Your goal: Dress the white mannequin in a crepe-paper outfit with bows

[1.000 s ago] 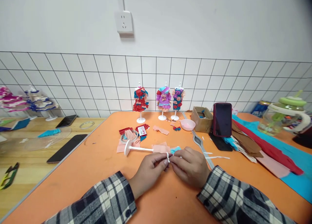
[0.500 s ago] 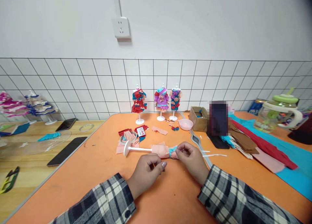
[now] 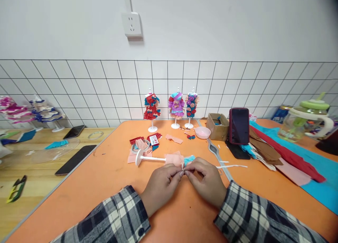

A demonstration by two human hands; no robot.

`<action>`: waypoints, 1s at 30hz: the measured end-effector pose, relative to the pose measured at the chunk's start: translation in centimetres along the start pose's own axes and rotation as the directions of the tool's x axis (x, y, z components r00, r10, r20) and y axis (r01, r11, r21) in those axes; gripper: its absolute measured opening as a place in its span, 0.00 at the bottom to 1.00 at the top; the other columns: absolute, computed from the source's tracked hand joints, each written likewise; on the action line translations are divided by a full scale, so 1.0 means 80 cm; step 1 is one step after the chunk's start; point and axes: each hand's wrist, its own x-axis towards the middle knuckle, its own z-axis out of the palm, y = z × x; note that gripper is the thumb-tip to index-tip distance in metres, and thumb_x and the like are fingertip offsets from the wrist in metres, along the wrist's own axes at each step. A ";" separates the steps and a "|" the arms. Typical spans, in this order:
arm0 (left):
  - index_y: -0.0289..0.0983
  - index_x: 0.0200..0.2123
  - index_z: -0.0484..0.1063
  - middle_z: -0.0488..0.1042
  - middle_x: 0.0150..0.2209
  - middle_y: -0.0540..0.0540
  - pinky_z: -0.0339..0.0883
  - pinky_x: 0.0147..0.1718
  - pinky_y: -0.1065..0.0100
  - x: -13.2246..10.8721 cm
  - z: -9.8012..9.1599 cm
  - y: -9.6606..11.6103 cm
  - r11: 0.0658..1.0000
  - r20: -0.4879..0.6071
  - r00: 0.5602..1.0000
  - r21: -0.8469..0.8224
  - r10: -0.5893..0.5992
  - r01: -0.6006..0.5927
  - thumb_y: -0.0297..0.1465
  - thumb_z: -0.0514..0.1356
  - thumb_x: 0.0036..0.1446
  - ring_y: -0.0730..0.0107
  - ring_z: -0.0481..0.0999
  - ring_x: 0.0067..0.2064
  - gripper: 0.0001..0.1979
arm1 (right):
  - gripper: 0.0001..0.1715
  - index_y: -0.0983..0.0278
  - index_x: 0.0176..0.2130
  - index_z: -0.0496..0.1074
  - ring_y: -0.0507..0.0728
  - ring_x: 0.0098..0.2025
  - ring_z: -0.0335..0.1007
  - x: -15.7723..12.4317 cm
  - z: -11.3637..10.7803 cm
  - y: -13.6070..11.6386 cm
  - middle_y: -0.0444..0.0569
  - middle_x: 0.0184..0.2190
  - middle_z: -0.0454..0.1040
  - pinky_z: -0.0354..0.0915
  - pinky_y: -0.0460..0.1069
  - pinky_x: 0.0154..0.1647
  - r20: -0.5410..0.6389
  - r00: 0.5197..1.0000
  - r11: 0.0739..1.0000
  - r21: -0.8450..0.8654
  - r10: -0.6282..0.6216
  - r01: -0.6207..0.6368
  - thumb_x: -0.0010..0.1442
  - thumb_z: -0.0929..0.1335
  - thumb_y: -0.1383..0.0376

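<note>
My left hand [image 3: 162, 187] and my right hand [image 3: 204, 181] meet fingertip to fingertip over the orange table [image 3: 113, 186]. Both are closed in a pinch on a small white strip [image 3: 182, 171] held between them. Just beyond my fingers lies a white doll stand [image 3: 148, 159] on its side, wrapped in pink cloth [image 3: 174, 159] with a bit of teal cloth [image 3: 189, 160] at its right end. Plaid sleeves cover both my forearms.
Three dressed doll stands [image 3: 176, 107] stand at the table's back edge. A pink bowl [image 3: 202, 132], a cardboard box [image 3: 217, 126], an upright phone [image 3: 239, 126], cloth scraps [image 3: 144, 144] and stacked fabric [image 3: 287, 158] lie around. A green-lidded jar [image 3: 303, 125] stands far right. Phones [image 3: 75, 160] lie on the left table.
Half a second ago my right hand was at the teal cloth on the stand and my left hand rested apart. Both hands have come back together, pinching the white strip.
</note>
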 end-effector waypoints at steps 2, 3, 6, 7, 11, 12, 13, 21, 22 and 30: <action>0.39 0.37 0.77 0.77 0.30 0.47 0.61 0.31 0.71 -0.001 -0.001 0.001 1.000 0.011 1.000 0.016 0.005 -0.005 0.31 0.53 0.64 0.68 0.73 0.32 0.12 | 0.07 0.59 0.35 0.76 0.55 0.34 0.72 -0.001 -0.002 0.000 0.47 0.31 0.75 0.67 0.50 0.35 0.017 0.999 0.999 -0.009 -0.031 0.032 0.57 0.68 0.70; 0.38 0.36 0.77 0.77 0.30 0.47 0.61 0.31 0.71 -0.001 -0.001 0.001 1.000 0.014 1.000 0.020 0.008 -0.008 0.31 0.53 0.64 0.68 0.73 0.32 0.12 | 0.08 0.59 0.36 0.76 0.55 0.34 0.72 -0.001 -0.003 0.001 0.47 0.32 0.75 0.67 0.50 0.36 0.025 0.999 0.999 -0.004 -0.047 0.048 0.58 0.68 0.70; 0.37 0.32 0.77 0.75 0.27 0.48 0.60 0.29 0.72 -0.001 0.000 0.002 1.000 -0.004 1.000 0.000 -0.003 0.003 0.29 0.54 0.61 0.70 0.72 0.29 0.11 | 0.09 0.59 0.38 0.76 0.55 0.35 0.73 -0.003 -0.003 0.002 0.47 0.33 0.76 0.67 0.50 0.36 0.044 0.995 0.996 0.004 -0.093 0.093 0.59 0.68 0.70; 0.36 0.31 0.77 0.75 0.26 0.48 0.60 0.28 0.72 0.000 0.000 0.002 1.000 -0.017 1.000 -0.019 -0.011 0.011 0.28 0.54 0.60 0.70 0.71 0.28 0.11 | 0.10 0.58 0.39 0.76 0.55 0.35 0.73 -0.004 -0.002 0.002 0.47 0.33 0.76 0.67 0.50 0.36 0.048 0.993 0.994 -0.002 -0.109 0.110 0.59 0.67 0.69; 0.35 0.26 0.78 0.73 0.21 0.50 0.57 0.24 0.74 0.002 0.000 0.000 0.996 -0.024 0.999 -0.076 -0.039 0.037 0.25 0.55 0.54 0.73 0.68 0.24 0.11 | 0.09 0.59 0.38 0.76 0.54 0.34 0.73 -0.006 0.000 0.002 0.46 0.32 0.76 0.66 0.49 0.34 0.070 0.986 0.988 -0.030 -0.152 0.154 0.58 0.68 0.70; 0.35 0.24 0.77 0.72 0.20 0.50 0.56 0.24 0.74 0.002 0.000 -0.001 0.995 -0.015 0.999 -0.085 -0.043 0.041 0.25 0.55 0.53 0.73 0.67 0.23 0.11 | 0.08 0.59 0.36 0.75 0.54 0.33 0.73 -0.007 0.000 0.001 0.45 0.31 0.76 0.65 0.48 0.33 0.080 0.986 0.988 -0.027 -0.148 0.150 0.58 0.68 0.71; 0.35 0.23 0.76 0.71 0.20 0.50 0.56 0.24 0.74 0.002 0.001 -0.001 0.994 -0.007 0.999 -0.098 -0.048 0.047 0.24 0.55 0.52 0.73 0.67 0.23 0.11 | 0.08 0.59 0.35 0.75 0.54 0.33 0.72 -0.007 0.001 0.000 0.45 0.31 0.75 0.65 0.48 0.33 0.085 0.987 0.990 -0.022 -0.137 0.139 0.57 0.68 0.71; 0.36 0.21 0.71 0.69 0.20 0.51 0.57 0.26 0.72 0.002 0.000 0.004 0.996 -0.001 0.998 -0.073 -0.056 0.055 0.26 0.53 0.54 0.72 0.67 0.25 0.12 | 0.04 0.59 0.36 0.74 0.54 0.35 0.73 -0.005 0.001 -0.008 0.46 0.32 0.76 0.66 0.49 0.37 0.051 0.995 0.993 -0.080 -0.085 0.089 0.59 0.68 0.67; 0.36 0.21 0.71 0.69 0.20 0.51 0.57 0.26 0.72 0.002 -0.001 0.005 0.997 0.002 0.999 -0.051 -0.050 0.050 0.26 0.53 0.54 0.72 0.67 0.25 0.12 | 0.04 0.59 0.35 0.74 0.54 0.35 0.73 -0.006 0.001 -0.008 0.46 0.32 0.76 0.65 0.49 0.37 0.052 0.995 0.991 -0.096 -0.085 0.090 0.59 0.68 0.67; 0.37 0.22 0.69 0.69 0.22 0.52 0.55 0.26 0.72 -0.002 0.002 0.010 0.996 0.033 0.997 0.061 -0.070 0.068 0.26 0.53 0.54 0.72 0.66 0.26 0.10 | 0.06 0.61 0.30 0.70 0.53 0.31 0.69 -0.004 0.003 -0.013 0.43 0.29 0.73 0.60 0.47 0.32 0.078 0.997 0.988 -0.154 0.002 0.010 0.54 0.67 0.72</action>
